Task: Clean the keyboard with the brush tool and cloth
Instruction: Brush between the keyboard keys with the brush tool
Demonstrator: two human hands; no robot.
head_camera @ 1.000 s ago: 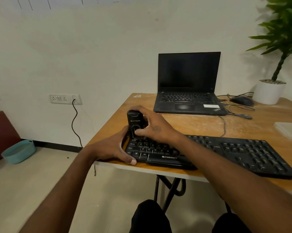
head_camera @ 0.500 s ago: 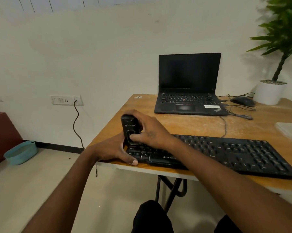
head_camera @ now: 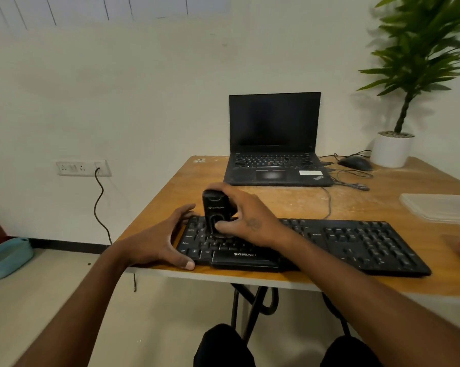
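the long black plastic keyboard (head_camera: 303, 245) lay along the near edge of the worn orange wooden tabletop (head_camera: 289, 202), its left end close to the corner. the right hand (head_camera: 246, 221) held the stubby black brush tool (head_camera: 216, 211) upright over the keys at that left end — its grip was curled round the tool's body, thumb across the front, and the lower end met the keys, though the bristles themselves were hidden. the left hand (head_camera: 160, 239) braced the keyboard's left edge, fingers spread along the far side and thumb laid against the near corner, pressing rather than pinching.

the step in hand looked like brushing the left key rows. to do it well, the tool would best stay near upright with light pressure, working row by row toward the right so dust moves one way, while the left hand keeps the board from sliding off the edge. no cloth could be made out — only a clear plastic container (head_camera: 440, 206) at the right.
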